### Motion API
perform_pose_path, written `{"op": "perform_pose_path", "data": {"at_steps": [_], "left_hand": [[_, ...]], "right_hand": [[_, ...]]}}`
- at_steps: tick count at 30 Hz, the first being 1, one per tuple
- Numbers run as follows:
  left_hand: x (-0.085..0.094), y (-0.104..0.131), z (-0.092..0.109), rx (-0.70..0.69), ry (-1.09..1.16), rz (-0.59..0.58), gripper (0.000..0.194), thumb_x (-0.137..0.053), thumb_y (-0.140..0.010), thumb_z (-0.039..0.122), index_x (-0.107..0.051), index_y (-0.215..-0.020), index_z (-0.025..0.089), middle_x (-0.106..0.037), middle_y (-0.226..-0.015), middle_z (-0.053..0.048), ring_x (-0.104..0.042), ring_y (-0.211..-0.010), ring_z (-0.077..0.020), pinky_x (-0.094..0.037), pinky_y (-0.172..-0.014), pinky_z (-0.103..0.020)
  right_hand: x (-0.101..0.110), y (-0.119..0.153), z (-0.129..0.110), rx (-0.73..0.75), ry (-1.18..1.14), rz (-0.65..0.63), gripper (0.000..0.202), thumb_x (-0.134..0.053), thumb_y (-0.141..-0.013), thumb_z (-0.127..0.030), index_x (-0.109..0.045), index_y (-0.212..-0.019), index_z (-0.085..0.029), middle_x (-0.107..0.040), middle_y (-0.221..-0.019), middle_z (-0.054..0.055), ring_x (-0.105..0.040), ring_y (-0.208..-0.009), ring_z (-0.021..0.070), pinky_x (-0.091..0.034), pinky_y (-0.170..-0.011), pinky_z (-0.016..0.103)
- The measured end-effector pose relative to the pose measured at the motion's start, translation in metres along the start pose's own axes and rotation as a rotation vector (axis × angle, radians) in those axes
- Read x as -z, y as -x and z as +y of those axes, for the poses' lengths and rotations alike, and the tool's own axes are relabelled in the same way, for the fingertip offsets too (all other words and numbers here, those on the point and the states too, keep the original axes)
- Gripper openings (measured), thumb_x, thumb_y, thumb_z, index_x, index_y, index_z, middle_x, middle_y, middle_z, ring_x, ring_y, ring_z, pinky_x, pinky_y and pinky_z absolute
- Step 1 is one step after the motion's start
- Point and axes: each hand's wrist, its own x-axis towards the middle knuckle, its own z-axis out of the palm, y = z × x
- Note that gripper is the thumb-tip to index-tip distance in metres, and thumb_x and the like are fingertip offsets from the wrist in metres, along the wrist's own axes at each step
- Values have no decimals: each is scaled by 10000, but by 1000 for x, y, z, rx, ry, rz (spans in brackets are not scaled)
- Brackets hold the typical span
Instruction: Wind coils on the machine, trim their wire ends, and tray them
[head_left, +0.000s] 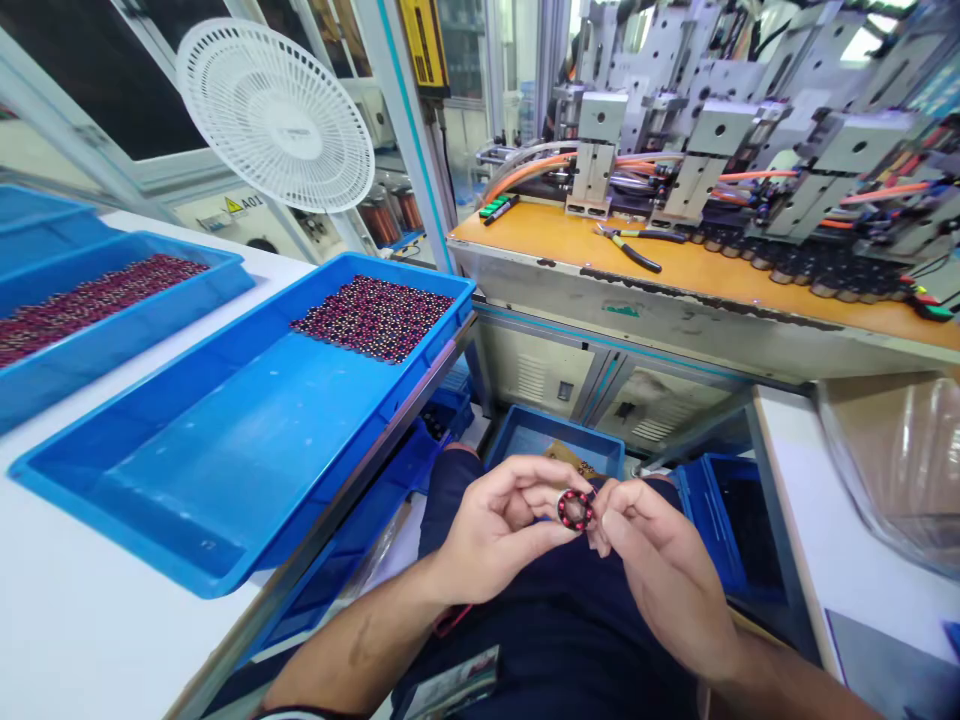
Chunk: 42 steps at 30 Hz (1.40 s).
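A small ring-shaped part (pixel 575 510), dark with red spots around an open middle, is held above my lap. My left hand (pixel 499 525) grips it between thumb and fingers from the left. On its right side, my right hand (pixel 656 550) has thumb and forefinger pinched together close to the ring's edge; whatever lies between those fingertips is too small to make out. To the left, a blue tray (pixel 187 490) bears a block of many similar dark and red parts (pixel 375 318) at its far end.
Another blue tray (pixel 120 345) with similar parts stands at far left, below a white fan (pixel 281 125). Ahead, an orange bench (pixel 525 240) carries pliers (pixel 637 245), metal fixtures (pixel 600 150) and dark cylindrical parts. A clear plastic-lined box (pixel 892 460) stands at right; a blue bin (pixel 517 425) is below.
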Motion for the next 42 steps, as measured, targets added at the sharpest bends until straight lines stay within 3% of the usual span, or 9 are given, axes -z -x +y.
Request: {"op": "perform_pose_path", "data": {"at_steps": [3, 10, 16, 21, 27, 31, 35, 38, 42], "left_hand": [[3, -2, 0, 45, 79, -21, 306, -713, -782, 54, -707, -1036, 225, -672, -1111, -76, -700, -887, -140, -590, -813, -282], [1, -5, -3, 90, -35, 33, 301, -800, -683, 76, -741, -951, 202, -624, -1005, -58, -634, -827, -116, -554, -751, -243], [3, -3, -4, 230, 211, 13, 294, -797, -702, 109, -707, -971, 187, -675, -1009, -57, -666, -741, -98, -565, -725, -235], [2, -4, 0, 266, 146, 3, 256, -803, -679, 107, -716, -917, 143, -687, -998, -93, -678, -791, -127, -563, -747, -240], [1, -5, 5, 335, 160, -26, 248, -790, -695, 104, -728, -932, 146, -689, -1001, -74, -672, -798, -108, -538, -764, -229], [2, -4, 7, 449, 152, -14, 289, -835, -653, 170, -729, -920, 137, -697, -987, -91, -649, -744, -111, -526, -693, -228], [2, -4, 6, 584, 119, -58, 359, -862, -627, 250, -726, -937, 131, -651, -758, -30, -591, -641, -90, -495, -649, -224], [1, -3, 4, 612, 132, -89, 353, -853, -640, 236, -726, -956, 143, -625, -710, 3, -554, -590, -66, -477, -636, -216], [3, -2, 3, 547, 123, -78, 330, -825, -669, 168, -737, -987, 148, -667, -859, -40, -598, -695, -88, -501, -707, -238]], "right_hand": [[4, 0, -2, -11, 59, -37, 188, -528, -974, -348, -553, -844, -214, -515, -809, 0, -492, -750, 132, -428, -703, 247], [5, -11, -26, -23, 301, -76, 252, -565, -940, -379, -553, -768, -194, -530, -714, -10, -484, -646, 116, -409, -606, 226], [19, -9, -26, -45, 263, -114, 281, -546, -955, -345, -556, -721, -190, -534, -720, -6, -477, -671, 115, -403, -618, 224], [24, -13, -33, -112, 290, -152, 285, -586, -922, -421, -599, -760, -187, -550, -707, 4, -503, -658, 125, -414, -594, 228], [27, -16, -44, -165, 364, -164, 310, -578, -915, -369, -561, -678, -169, -533, -671, -8, -480, -629, 102, -408, -587, 202], [40, -23, -50, -102, 493, -138, 242, -610, -892, -353, -594, -727, -177, -538, -691, -7, -497, -639, 106, -417, -588, 203], [37, -37, -54, 45, 488, -323, 157, -703, -847, -322, -669, -950, -209, -589, -860, 7, -553, -787, 123, -463, -729, 224], [28, -44, -52, 93, 481, -404, 101, -681, -877, -276, -673, -818, -195, -589, -831, -4, -545, -756, 101, -446, -716, 212], [24, -40, -49, 94, 532, -282, 212, -619, -914, -236, -606, -709, -181, -576, -740, -23, -529, -695, 91, -417, -660, 206]]}}
